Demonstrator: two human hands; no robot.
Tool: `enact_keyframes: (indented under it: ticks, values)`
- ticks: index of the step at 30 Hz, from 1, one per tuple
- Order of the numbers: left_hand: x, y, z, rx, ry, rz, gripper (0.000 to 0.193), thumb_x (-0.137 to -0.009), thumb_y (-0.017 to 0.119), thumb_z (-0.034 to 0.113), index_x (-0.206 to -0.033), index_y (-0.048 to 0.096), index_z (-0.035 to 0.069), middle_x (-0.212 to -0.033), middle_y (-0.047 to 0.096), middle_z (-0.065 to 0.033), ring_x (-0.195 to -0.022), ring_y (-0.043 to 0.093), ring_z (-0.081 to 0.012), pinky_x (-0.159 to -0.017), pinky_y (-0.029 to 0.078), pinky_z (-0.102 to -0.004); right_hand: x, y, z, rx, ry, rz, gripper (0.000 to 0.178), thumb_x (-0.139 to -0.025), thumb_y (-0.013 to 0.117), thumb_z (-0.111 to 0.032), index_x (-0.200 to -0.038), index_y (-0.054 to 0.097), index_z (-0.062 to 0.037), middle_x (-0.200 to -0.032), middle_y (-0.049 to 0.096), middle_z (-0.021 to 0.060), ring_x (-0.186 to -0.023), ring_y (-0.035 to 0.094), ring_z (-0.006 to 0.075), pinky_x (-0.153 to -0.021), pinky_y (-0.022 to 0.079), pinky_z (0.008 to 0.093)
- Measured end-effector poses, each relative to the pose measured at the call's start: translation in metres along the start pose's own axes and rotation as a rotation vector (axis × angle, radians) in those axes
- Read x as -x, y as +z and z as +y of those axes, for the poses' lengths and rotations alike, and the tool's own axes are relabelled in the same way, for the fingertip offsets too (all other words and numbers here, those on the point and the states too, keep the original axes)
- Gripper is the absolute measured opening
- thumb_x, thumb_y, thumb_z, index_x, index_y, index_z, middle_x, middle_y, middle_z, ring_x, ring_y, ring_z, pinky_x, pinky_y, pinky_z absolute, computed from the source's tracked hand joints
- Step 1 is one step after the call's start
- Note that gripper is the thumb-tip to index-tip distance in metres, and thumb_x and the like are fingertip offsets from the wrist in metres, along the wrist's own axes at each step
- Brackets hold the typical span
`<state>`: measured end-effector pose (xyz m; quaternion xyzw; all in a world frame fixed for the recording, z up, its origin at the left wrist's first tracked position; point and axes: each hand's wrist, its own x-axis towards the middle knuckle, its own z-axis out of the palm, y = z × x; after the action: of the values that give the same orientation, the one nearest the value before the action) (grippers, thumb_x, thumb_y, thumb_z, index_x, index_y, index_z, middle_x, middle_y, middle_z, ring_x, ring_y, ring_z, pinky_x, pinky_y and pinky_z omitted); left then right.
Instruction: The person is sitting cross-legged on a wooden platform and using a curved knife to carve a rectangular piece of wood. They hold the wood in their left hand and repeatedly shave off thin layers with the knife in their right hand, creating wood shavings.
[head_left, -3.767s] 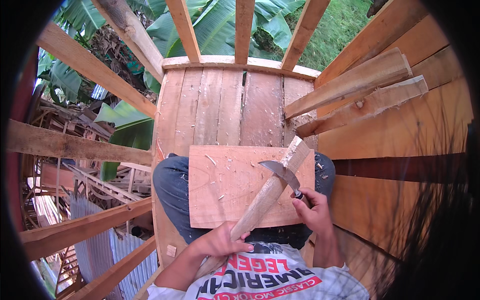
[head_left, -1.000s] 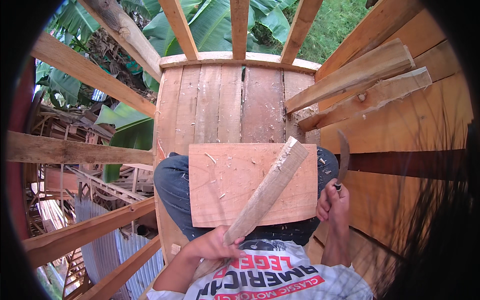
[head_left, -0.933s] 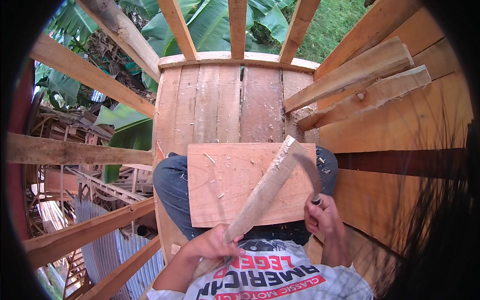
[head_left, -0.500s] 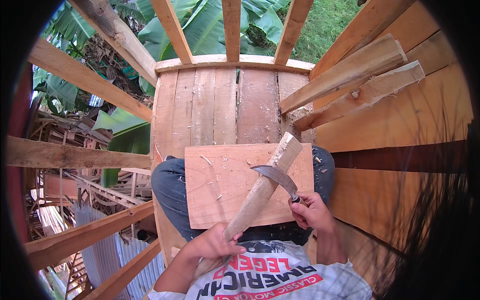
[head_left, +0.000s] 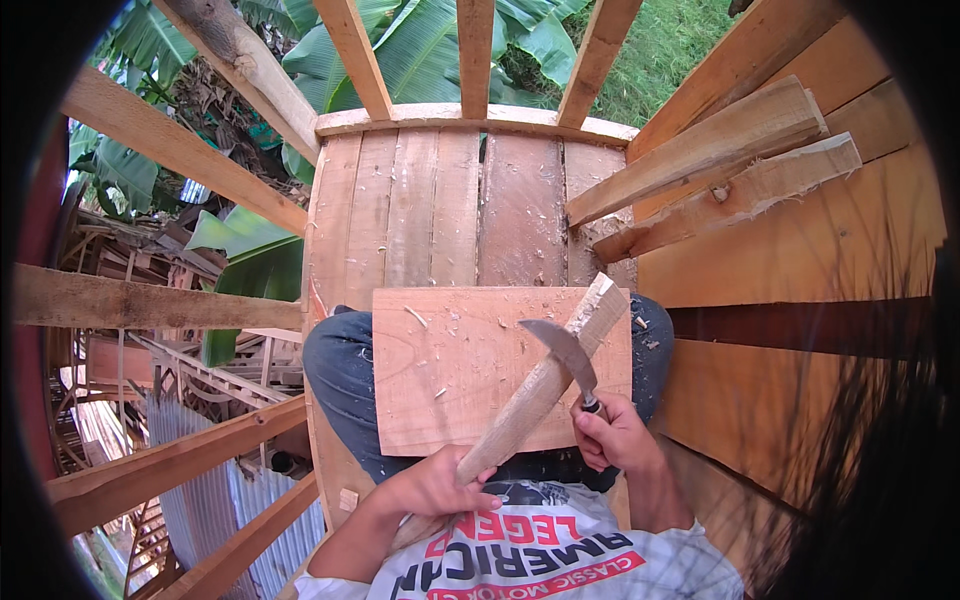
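Note:
A long wooden stick (head_left: 527,402) slants across my lap, its far end over a flat wooden board (head_left: 440,350). My left hand (head_left: 437,485) is wrapped round the stick's lower part, close to my shirt. In my right hand (head_left: 618,432) is the dark handle of a curved knife (head_left: 569,354), fingers closed about it. The blade crosses the stick's upper part, its tip pointing left; whether the edge touches the wood I cannot tell. Small wood shavings (head_left: 416,317) are scattered over the board, which rests across my crossed legs.
Two rough timber pieces (head_left: 700,150) lean at the far right beside a plank wall (head_left: 790,240). A plank floor (head_left: 400,210) with shavings stretches ahead, edged by a wooden railing (head_left: 470,117). Beyond it are banana leaves; corrugated sheets (head_left: 190,500) lie below on the left.
The knife has turned more upright, its blade shifting right along the stick. The stick's far end has swung slightly right. Both hands keep their grip.

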<state>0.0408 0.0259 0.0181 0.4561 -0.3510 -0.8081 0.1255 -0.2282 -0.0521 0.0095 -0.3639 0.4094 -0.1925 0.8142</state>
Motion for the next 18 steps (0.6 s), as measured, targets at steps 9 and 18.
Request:
enact_keyframes:
  ticks: [9, 18]
  values:
    - [-0.001, -0.003, -0.009, 0.052, 0.013, 0.029, 0.035, -0.072, 0.08, 0.009, -0.096, 0.054, 0.004, -0.083, 0.05, 0.0034, -0.077, 0.049, -0.0073, -0.066, 0.041, -0.0222, 0.002, 0.004, 0.004, 0.207, 0.074, -0.023, 0.023, -0.093, 0.057, -0.022, -0.083, 0.05, -0.0019, -0.052, 0.042, -0.0008, -0.037, 0.04, 0.0064, -0.033, 0.032, 0.0225]
    - [-0.003, -0.003, -0.012, 0.157, -0.017, -0.017, 0.035, -0.071, 0.08, 0.005, -0.093, 0.052, 0.006, -0.081, 0.047, 0.0046, -0.074, 0.046, -0.005, -0.063, 0.039, -0.0209, -0.001, -0.004, 0.002, -0.086, -0.007, 0.082, 0.022, -0.096, 0.054, -0.02, -0.083, 0.049, -0.0021, -0.054, 0.043, -0.0007, -0.041, 0.042, 0.0071, -0.035, 0.033, 0.0221]
